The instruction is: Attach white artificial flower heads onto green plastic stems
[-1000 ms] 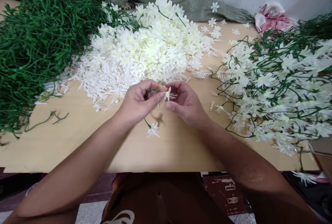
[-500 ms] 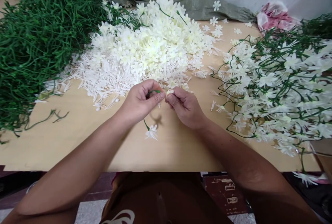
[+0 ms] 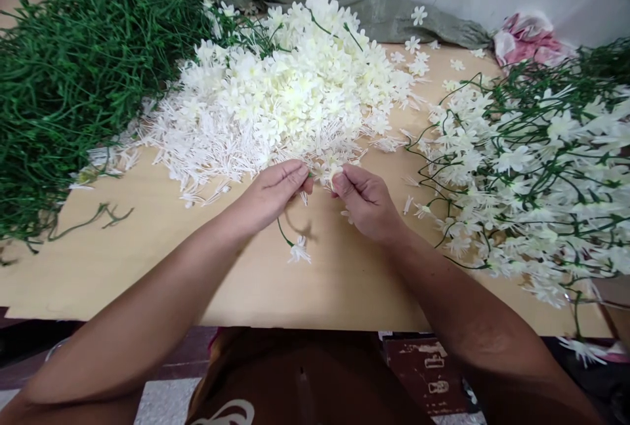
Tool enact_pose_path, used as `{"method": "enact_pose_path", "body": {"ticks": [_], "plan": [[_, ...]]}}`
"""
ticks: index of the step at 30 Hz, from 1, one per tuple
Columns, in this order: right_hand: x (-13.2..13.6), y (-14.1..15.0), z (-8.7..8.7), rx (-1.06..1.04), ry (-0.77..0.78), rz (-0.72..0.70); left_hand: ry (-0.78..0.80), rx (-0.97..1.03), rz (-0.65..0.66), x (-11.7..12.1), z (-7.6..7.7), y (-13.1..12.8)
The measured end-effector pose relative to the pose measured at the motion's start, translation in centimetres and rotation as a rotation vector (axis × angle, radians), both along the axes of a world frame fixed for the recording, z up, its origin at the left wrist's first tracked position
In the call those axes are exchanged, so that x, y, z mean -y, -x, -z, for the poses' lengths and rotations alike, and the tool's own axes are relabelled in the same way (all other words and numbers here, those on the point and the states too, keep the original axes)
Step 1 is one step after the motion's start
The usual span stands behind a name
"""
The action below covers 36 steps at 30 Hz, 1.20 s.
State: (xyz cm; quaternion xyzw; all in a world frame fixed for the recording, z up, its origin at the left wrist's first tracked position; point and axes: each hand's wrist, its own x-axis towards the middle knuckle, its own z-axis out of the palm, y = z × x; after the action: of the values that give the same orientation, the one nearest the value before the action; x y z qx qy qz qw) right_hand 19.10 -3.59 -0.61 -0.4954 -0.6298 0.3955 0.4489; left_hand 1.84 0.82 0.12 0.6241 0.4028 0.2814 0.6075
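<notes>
Over the front of the flower pile my left hand is closed on a green plastic stem. The stem hangs below that hand and ends in a white artificial flower. Just to its right, my right hand pinches a small cream-white blossom between thumb and forefinger. A narrow gap separates the two hands. Behind them lies a heap of loose white blossoms, with thin white stamen pieces along its front and left.
A large heap of green stems fills the left side. Stems with flowers attached are piled on the right. A stray stem lies on the tan tabletop. Grey cloth and a pink-and-white bag lie along the back.
My hands have moved slightly apart, the right one shifting rightward with the blossom. The flower hanging under my left hand appears a little farther right. The whole view has shifted slightly.
</notes>
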Motion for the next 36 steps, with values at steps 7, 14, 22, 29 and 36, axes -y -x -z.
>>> {"method": "enact_pose_path", "body": {"ticks": [7,14,22,29,36], "plan": [[0.0,0.2,-0.1,0.059,-0.053,-0.05,-0.059,0.056,0.131,0.0,0.5,-0.2],[0.0,0.3,0.3,0.119,-0.118,-0.045,-0.081,0.071,0.168,0.1,0.6,-0.4],[-0.1,0.6,0.8,0.282,-0.288,-0.019,-0.102,0.003,0.129,0.1,1.3,-0.7],[-0.1,0.9,1.4,0.273,-0.265,0.014,-0.108,0.001,0.107,0.3,1.9,-1.0],[0.0,1.0,1.5,0.32,-0.234,-0.009,-0.131,-0.07,0.167,0.3,2.0,-0.8]]}}
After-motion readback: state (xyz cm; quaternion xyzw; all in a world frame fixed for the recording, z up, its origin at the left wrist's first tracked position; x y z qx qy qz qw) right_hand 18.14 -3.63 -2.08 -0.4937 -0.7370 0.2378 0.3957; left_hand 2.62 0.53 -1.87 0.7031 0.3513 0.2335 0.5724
